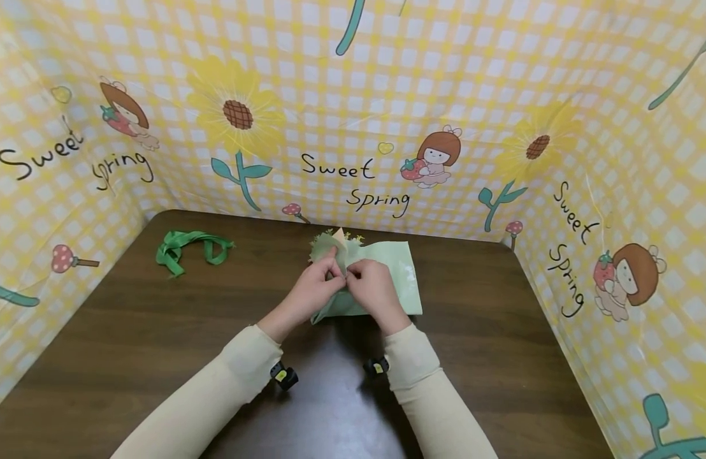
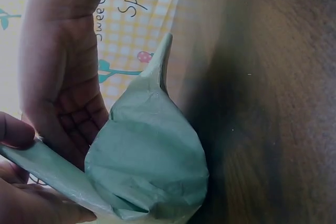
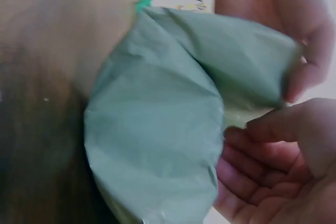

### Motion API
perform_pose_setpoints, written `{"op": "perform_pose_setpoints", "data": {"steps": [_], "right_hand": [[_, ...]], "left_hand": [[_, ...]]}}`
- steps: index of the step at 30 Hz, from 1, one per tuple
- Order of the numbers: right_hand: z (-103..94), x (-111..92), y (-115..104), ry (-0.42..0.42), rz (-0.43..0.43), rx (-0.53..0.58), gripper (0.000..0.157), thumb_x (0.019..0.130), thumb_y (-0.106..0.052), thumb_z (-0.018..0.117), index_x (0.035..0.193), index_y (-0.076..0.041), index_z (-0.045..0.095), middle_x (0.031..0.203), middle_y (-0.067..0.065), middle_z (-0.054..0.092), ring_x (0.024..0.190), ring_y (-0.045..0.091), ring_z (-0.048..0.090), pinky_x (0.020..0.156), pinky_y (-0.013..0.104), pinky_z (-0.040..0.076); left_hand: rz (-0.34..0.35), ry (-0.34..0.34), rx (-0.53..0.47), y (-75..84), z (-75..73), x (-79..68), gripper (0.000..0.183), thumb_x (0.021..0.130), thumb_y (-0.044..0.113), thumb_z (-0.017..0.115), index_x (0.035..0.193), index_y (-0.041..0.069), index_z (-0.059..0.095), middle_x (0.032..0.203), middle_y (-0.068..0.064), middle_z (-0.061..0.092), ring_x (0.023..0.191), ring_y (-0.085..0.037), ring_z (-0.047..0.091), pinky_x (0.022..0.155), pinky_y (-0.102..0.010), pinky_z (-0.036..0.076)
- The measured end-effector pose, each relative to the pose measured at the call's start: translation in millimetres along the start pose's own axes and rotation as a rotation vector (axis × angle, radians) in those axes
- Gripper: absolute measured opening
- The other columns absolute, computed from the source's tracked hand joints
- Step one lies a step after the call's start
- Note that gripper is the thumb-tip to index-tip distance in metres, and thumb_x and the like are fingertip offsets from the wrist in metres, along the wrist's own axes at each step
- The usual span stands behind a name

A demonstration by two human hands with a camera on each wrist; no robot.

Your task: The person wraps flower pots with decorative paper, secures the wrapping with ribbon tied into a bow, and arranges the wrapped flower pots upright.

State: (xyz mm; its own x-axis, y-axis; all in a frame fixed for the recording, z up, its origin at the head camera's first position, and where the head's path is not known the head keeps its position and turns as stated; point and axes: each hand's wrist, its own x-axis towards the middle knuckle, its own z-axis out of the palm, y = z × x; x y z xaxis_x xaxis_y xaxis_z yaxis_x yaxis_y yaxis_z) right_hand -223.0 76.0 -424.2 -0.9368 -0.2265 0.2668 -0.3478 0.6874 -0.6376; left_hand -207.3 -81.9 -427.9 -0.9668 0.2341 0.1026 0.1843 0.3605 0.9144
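A sheet of pale green wrapping paper (image 1: pixel 396 271) is folded around a small bunch of yellow flowers (image 1: pixel 353 240) at the back middle of the table. With thumb and fingers, my left hand (image 1: pixel 315 280) pinches the paper's upright flap, one finger lying up along it. My right hand (image 1: pixel 373 287) meets it from the other side, thumb and fingertips pinching the same edge. Seen in the right wrist view, the paper (image 3: pixel 157 108) bulges into a rounded fold below both hands. In the left wrist view the paper (image 2: pixel 147 156) narrows to a point. Most stems are hidden inside.
A loose loop of green ribbon (image 1: pixel 183 248) lies at the table's back left. The dark wooden table (image 1: pixel 479 376) is bordered by a yellow checked cloth (image 1: pixel 341 115) at the back and both sides. Each wrist carries a small black camera (image 1: pixel 284 376).
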Motion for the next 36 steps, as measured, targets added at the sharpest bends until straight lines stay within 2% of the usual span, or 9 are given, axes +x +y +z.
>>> {"op": "perform_pose_setpoints", "data": {"steps": [3,6,9,14,17,19,24,30,36], "right_hand": [[-8.2,2.3,2.1,-0.037,0.147,0.199,0.039,0.100,-0.019,0.054,0.062,-0.012,0.061,0.055,-0.004,0.048,0.052,0.014,0.041,0.054,0.026,0.034],[-13.6,3.3,3.3,-0.064,0.216,0.268,0.046,0.102,-0.032,0.056,0.066,-0.008,0.068,0.055,-0.004,0.052,0.053,0.015,0.045,0.054,0.028,0.036],[-15.6,4.8,5.1,-0.084,0.187,0.222,0.043,0.101,-0.036,0.062,0.069,-0.009,0.074,0.057,-0.006,0.055,0.055,0.014,0.047,0.055,0.027,0.037],[-15.0,7.0,9.6,-0.102,0.138,0.186,0.039,0.101,-0.027,0.064,0.068,-0.009,0.072,0.056,-0.006,0.053,0.053,0.013,0.044,0.054,0.027,0.036],[-14.8,6.5,10.8,-0.121,0.124,0.190,0.042,0.102,-0.026,0.063,0.065,-0.005,0.067,0.053,-0.005,0.047,0.051,0.015,0.039,0.053,0.028,0.034],[-14.6,5.8,11.4,-0.126,0.123,0.190,0.042,0.102,-0.026,0.063,0.064,-0.006,0.065,0.053,-0.005,0.046,0.051,0.014,0.038,0.053,0.028,0.033],[-11.5,4.4,15.4,-0.122,0.132,0.193,0.041,0.102,-0.024,0.063,0.063,-0.010,0.062,0.056,-0.005,0.048,0.053,0.014,0.040,0.056,0.029,0.035],[-9.3,2.8,20.2,-0.095,0.123,0.223,0.038,0.100,-0.021,0.065,0.064,-0.010,0.061,0.059,-0.005,0.048,0.057,0.014,0.041,0.058,0.029,0.036],[-7.4,-1.8,26.3,-0.056,0.155,0.232,0.017,0.096,-0.022,0.072,0.083,-0.011,0.074,0.080,-0.002,0.067,0.071,0.014,0.056,0.067,0.030,0.047]], "left_hand": [[-0.003,-0.005,0.008,1.0,2.3,0.0,0.011,0.097,0.014,0.060,0.087,0.011,0.059,0.167,-0.017,0.025,0.152,-0.034,0.028,0.064,-0.037,0.045],[-0.007,-0.010,0.020,2.9,3.5,-1.0,0.010,0.098,0.014,0.059,0.089,0.011,0.059,0.167,-0.017,0.023,0.153,-0.034,0.026,0.061,-0.035,0.044],[-0.007,-0.015,0.044,3.4,3.5,-1.3,0.013,0.100,0.019,0.060,0.089,0.013,0.061,0.168,-0.017,0.022,0.152,-0.037,0.029,0.063,-0.035,0.045],[-0.040,-0.034,0.027,3.5,-1.2,-0.8,0.029,0.107,0.034,0.054,0.090,0.011,0.062,0.168,-0.015,0.021,0.148,-0.040,0.036,0.088,-0.043,0.047],[-0.056,-0.043,0.031,1.1,-8.0,1.0,0.029,0.110,0.030,0.046,0.103,0.009,0.065,0.167,-0.013,0.027,0.149,-0.036,0.035,0.104,-0.050,0.043],[-0.041,-0.057,0.087,-2.6,-13.2,3.2,0.024,0.109,0.021,0.045,0.114,0.010,0.066,0.165,-0.011,0.033,0.142,-0.035,0.044,0.103,-0.050,0.044],[0.040,-0.123,0.256,-8.9,-20.7,8.0,0.030,0.103,0.008,0.059,0.133,0.007,0.063,0.162,-0.011,0.040,0.142,-0.033,0.047,0.109,-0.047,0.046],[0.091,-0.177,0.406,-5.2,-19.5,11.9,0.042,0.099,0.013,0.068,0.139,0.004,0.060,0.161,-0.019,0.037,0.144,-0.036,0.043,0.114,-0.049,0.041],[0.128,-0.216,0.499,-5.1,-15.8,15.1,0.043,0.098,0.011,0.070,0.138,0.001,0.060,0.159,-0.025,0.037,0.143,-0.039,0.045,0.114,-0.050,0.041]]}}
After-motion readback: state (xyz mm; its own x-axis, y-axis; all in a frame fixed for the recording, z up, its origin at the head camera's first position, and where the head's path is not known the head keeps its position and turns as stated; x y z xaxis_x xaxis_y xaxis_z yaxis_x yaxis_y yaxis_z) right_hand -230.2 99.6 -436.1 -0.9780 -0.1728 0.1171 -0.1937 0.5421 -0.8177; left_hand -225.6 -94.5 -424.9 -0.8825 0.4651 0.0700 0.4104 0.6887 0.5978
